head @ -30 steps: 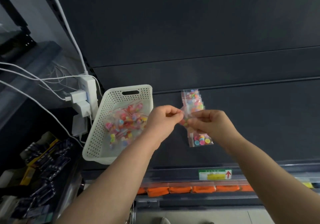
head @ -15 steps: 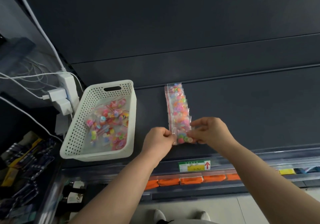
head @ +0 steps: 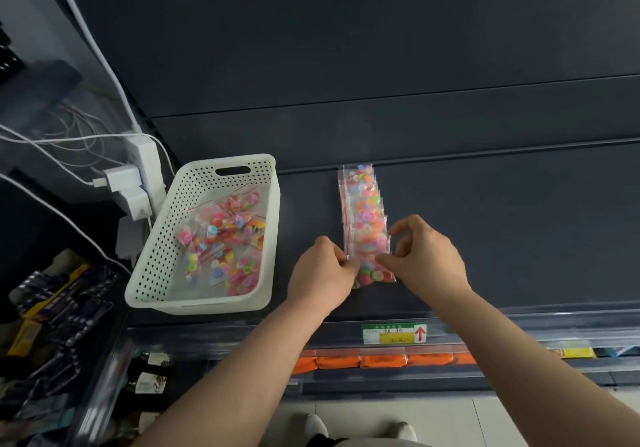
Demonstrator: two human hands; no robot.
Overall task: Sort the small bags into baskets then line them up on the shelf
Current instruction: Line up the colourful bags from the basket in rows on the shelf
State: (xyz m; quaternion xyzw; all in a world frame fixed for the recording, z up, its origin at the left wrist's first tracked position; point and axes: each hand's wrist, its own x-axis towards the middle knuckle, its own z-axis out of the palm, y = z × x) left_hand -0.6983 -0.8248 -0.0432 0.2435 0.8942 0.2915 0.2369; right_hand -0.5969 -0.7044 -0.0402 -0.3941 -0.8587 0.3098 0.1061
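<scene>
Left hand (head: 322, 270) and right hand (head: 426, 256) pinch the side edges of a clear, crinkly bag (head: 372, 273) fronting the row (head: 362, 204) on the dark shelf (head: 502, 239), which runs on rightward; perforated basket (head: 207, 304) stands left.

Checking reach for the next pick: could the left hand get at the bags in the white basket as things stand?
Probably yes, once it lets go: the left hand pinches the front bag, but the basket sits open-topped beside it, nothing between.
</scene>
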